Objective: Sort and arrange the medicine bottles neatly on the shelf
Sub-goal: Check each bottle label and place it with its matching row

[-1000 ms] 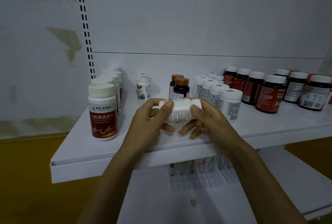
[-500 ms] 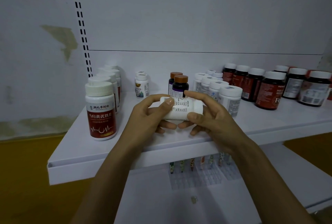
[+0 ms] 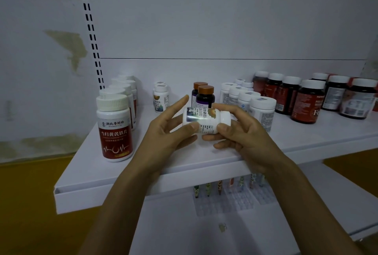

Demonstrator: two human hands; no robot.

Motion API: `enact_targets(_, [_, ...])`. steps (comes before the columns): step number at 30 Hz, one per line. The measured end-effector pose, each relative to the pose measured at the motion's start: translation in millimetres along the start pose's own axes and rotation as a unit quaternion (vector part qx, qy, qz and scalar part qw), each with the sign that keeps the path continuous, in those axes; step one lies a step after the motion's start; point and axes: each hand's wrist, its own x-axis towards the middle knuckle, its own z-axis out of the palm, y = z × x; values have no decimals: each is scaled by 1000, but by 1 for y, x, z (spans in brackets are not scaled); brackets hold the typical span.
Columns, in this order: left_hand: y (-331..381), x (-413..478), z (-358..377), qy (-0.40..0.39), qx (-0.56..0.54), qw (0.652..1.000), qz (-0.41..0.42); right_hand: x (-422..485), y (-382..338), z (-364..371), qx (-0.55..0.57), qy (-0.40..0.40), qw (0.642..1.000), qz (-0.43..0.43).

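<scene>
At the left of the shelf [image 3: 92, 172] stands a row of red-label bottles [image 3: 115, 129]. My left hand [image 3: 163, 134] pinches the base of a small white bottle [image 3: 204, 119], forefinger straight; it lies sideways above the shelf front. My right hand [image 3: 244, 132] curls round its cap end.

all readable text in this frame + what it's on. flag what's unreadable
"湖北李时珍": white band at the top of the label, front red-label bottle.
"当归黄芪铁片": red part of that same label.
"蛋白片": sideways on the held white bottle; its other print is blurred.
"F": dark red bottle, rest of the word unreadable.
Labels on the other bottles: too small or blurred.
</scene>
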Motion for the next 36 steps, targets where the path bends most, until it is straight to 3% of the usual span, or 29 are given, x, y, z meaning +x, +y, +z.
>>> enact_targets(7, [0,0,4,-1,5,1000,4,-1,2,-1,-1,4,999,-34])
enact_targets(17, [0,-3,-1,-9,0,1000,10,1,2,4,-27,10,1000,2])
enact_targets(26, [0,-1,-1,16,-20,1000,-3,-2,4,1,-46,16,998,-45])
enact_targets(31, [0,-3,-3,21,-22,999,15,0,2,3,-20,22,999,-12])
enact_targets(36, [0,-2,-3,29,-17,999,-14,-2,3,3,-42,28,998,-42])
